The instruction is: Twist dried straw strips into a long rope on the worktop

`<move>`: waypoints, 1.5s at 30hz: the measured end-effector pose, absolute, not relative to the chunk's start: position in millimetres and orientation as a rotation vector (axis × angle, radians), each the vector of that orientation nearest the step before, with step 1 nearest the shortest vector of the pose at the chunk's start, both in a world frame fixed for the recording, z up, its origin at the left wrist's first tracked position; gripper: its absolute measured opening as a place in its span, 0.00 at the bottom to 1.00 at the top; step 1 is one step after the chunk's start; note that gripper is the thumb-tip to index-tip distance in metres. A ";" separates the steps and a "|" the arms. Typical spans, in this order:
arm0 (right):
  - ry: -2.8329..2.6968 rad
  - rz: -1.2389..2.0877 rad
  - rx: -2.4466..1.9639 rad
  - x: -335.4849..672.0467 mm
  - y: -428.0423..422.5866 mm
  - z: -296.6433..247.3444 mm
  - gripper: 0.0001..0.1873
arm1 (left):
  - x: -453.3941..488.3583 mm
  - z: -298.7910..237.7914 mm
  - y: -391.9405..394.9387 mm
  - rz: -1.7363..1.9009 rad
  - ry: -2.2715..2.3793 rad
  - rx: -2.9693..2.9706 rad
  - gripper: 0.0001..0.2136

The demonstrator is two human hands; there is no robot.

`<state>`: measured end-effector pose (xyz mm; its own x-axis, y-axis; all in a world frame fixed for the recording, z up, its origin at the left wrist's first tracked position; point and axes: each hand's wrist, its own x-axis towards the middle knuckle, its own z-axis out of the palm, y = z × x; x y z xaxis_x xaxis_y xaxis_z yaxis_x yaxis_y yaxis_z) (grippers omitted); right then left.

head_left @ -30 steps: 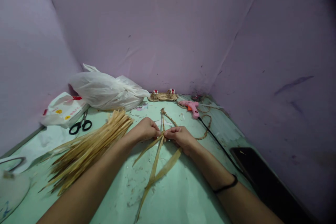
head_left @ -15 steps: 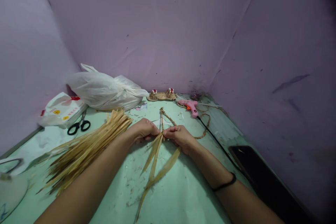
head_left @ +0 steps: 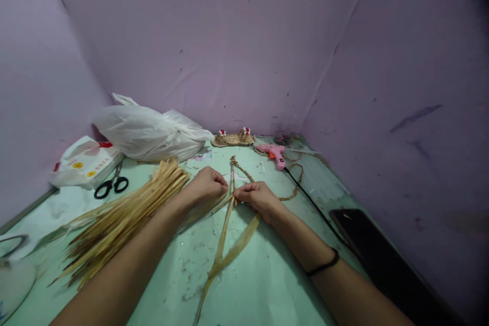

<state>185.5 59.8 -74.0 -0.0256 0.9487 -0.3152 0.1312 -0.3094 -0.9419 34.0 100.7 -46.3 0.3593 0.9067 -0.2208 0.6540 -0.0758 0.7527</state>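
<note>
A thin braid (head_left: pixel 234 175) of dried straw-coloured leaf strips lies at the middle of the table, its knotted tip pointing away from me. My right hand (head_left: pixel 260 200) pinches the braid's near end between thumb and fingers. Loose leaf strips (head_left: pixel 221 252) run from there towards me over the tabletop. Just left of the braid, my left hand (head_left: pixel 209 183) is closed, with a leaf strip (head_left: pixel 219 202) at its fingertips. Its lower fingers are partly hidden. A longer finished braid cord (head_left: pixel 294 193) curves off behind my right hand.
Left of my arm lies a bundle of dried strips (head_left: pixel 126 224). Behind it are black-handled scissors (head_left: pixel 111 185), a paper box (head_left: pixel 89 163) and a white plastic bag (head_left: pixel 153 132). A pink glue gun (head_left: pixel 277 155), its cord and a dark phone (head_left: pixel 367 244) sit to the right; a woven piece (head_left: pixel 233 139) lies at the back.
My left hand has moved slightly left and up from the braid, drawing a leaf strip to the left. My right hand keeps its pinch. The view has shifted slightly.
</note>
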 end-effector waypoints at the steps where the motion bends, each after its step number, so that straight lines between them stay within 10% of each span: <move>1: -1.172 1.414 -1.517 185.7 59.9 -74.5 0.05 | 34.5 -48.4 100.4 0.388 1.349 1.831 0.09; 21: -1.185 1.389 -1.543 185.1 58.8 -71.2 0.06 | 31.0 -46.3 101.2 0.208 1.177 1.278 0.17; 45: -1.197 1.400 -1.519 185.9 58.8 -70.1 0.07 | 38.9 -54.9 100.7 0.327 1.364 1.517 0.03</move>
